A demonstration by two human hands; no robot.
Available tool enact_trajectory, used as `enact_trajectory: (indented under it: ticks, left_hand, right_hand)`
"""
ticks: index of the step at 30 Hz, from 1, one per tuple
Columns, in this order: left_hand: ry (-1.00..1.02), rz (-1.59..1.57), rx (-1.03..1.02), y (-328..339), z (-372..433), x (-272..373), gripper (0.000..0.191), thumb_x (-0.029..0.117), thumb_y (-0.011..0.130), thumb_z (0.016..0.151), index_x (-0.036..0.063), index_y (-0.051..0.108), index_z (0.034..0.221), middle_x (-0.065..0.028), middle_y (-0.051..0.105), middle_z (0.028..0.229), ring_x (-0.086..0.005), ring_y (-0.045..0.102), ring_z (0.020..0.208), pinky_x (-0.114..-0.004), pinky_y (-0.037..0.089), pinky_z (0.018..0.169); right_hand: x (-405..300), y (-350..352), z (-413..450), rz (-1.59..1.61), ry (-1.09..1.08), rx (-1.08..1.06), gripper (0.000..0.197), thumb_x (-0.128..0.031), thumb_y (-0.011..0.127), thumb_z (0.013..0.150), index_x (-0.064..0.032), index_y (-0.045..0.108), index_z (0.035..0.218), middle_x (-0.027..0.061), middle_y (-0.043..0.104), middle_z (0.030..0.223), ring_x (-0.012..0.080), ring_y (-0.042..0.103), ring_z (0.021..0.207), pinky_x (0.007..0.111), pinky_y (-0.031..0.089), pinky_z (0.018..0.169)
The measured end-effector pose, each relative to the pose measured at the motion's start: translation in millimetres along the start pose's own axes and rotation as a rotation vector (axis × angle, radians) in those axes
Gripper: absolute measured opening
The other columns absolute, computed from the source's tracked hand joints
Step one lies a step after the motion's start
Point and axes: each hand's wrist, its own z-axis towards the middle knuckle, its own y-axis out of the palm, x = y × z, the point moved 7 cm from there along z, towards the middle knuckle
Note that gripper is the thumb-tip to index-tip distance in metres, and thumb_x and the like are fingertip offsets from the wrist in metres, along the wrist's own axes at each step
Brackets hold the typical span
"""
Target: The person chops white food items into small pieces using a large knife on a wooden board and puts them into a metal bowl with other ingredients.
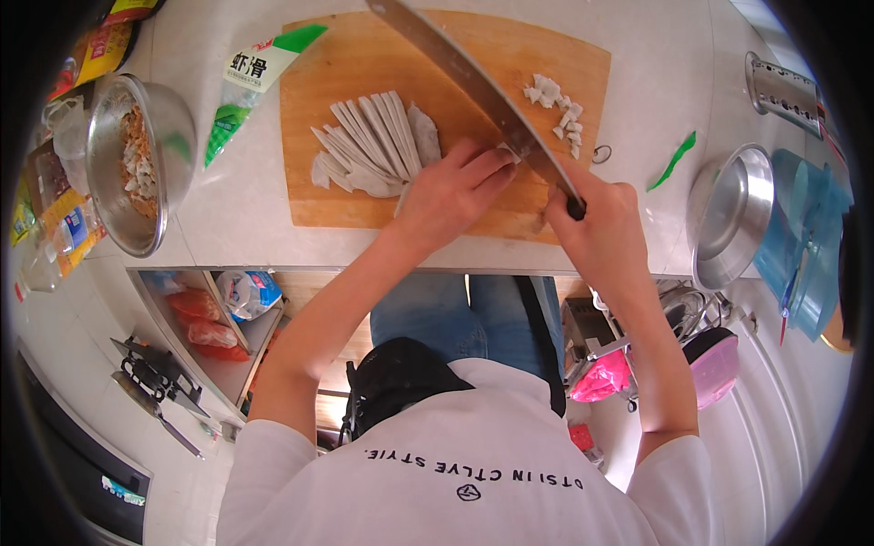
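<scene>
My right hand (601, 218) is closed on the handle of a large kitchen knife (478, 85), whose blade slants up and left across a wooden cutting board (369, 54). The fingers of my left hand (457, 191) press a small white piece of food (509, 151) against the board beside the blade; the piece is mostly hidden. Left of that hand lies a fan of thin white strips (372, 140), with a thicker pale piece (425, 133) at its right. Small diced white bits (568, 119) are scattered at the board's upper right.
A steel bowl of orange and white filling (179, 164) and a green-and-white piping-type plastic pouch (246, 78) stand to the left. On the right are an empty steel bowl (759, 225), a cylindrical metal grater (785, 92), a green plastic scrap (674, 162) and blue plastic containers (806, 273).
</scene>
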Motion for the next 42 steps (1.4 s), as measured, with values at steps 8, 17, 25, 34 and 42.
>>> enact_trajectory:
  ticks: [8,17,25,34,42]
  left_hand:
    - [-0.012,0.007,0.025,-4,-4,-3,0.026,0.006,0.063,0.066,0.0037,0.066,0.092,-0.0019,0.060,0.100,-0.0178,0.057,0.084,-0.025,0.051,0.056]
    - [-0.118,-0.008,-0.029,-4,-2,1,0.026,0.003,0.065,0.067,0.0063,0.067,0.093,-0.0035,0.060,0.096,-0.0210,0.057,0.083,-0.028,0.051,0.060]
    - [-0.190,0.045,-0.090,1,1,7,0.025,0.006,0.063,0.071,0.0085,0.064,0.095,-0.0029,0.056,0.094,-0.0213,0.054,0.084,-0.029,0.049,0.059]
    - [-0.035,0.048,0.037,16,27,8,0.020,0.004,0.063,0.066,0.0020,0.063,0.086,-0.0034,0.058,0.092,-0.0201,0.055,0.081,-0.029,0.050,0.063]
    - [-0.008,0.012,0.012,17,30,9,0.018,0.005,0.063,0.065,0.0027,0.065,0.083,-0.0025,0.060,0.092,-0.0181,0.055,0.079,-0.028,0.051,0.060]
  right_hand:
    - [-9,-17,-27,-0.009,0.042,-0.071,0.037,-0.003,0.059,0.073,-0.0046,0.064,0.109,0.0205,0.058,0.064,0.0373,0.058,0.058,0.041,0.048,0.057]
    - [0,2,3,0.096,0.111,-0.083,0.030,-0.006,0.057,0.075,-0.0011,0.065,0.103,0.0223,0.056,0.063,0.0374,0.055,0.055,0.041,0.046,0.057]
    - [48,-22,1,0.199,0.244,-0.060,0.018,-0.011,0.056,0.078,0.0033,0.060,0.088,0.0143,0.043,0.054,0.0201,0.035,0.048,0.032,0.037,0.049]
    - [24,-40,-23,0.075,0.148,-0.025,0.029,-0.005,0.056,0.077,-0.0021,0.064,0.105,0.0205,0.052,0.057,0.0326,0.051,0.048,0.036,0.044,0.053]
    - [18,-28,-27,-0.081,0.028,0.006,0.032,-0.005,0.059,0.073,-0.0064,0.063,0.106,0.0191,0.058,0.062,0.0364,0.059,0.056,0.042,0.048,0.056]
